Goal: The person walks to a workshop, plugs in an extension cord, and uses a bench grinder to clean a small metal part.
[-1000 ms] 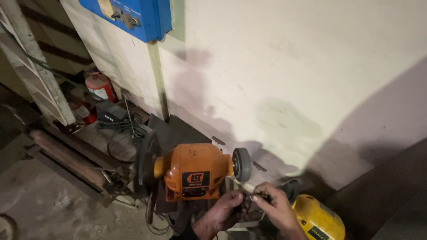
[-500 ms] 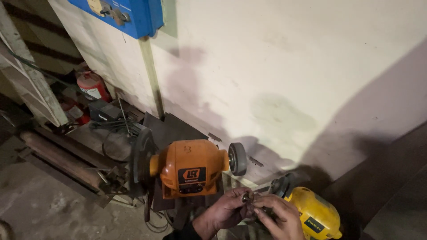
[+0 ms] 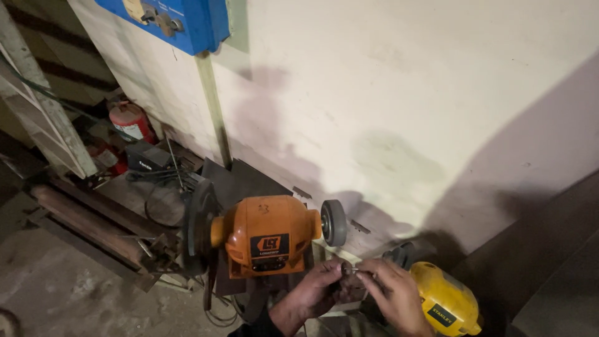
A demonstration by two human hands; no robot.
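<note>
Red fire extinguisher [image 3: 130,122] stands far left by the wall; next I see the orange bench grinder [image 3: 265,234], then my left hand [image 3: 316,292] and right hand [image 3: 393,293] pinching a small thin metal piece [image 3: 351,271] between them, beside a yellow power tool [image 3: 444,304]

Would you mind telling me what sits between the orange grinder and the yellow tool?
In the head view, both hands, left and right, pinching a small metal piece, lie between the grinder and the yellow tool.
</note>
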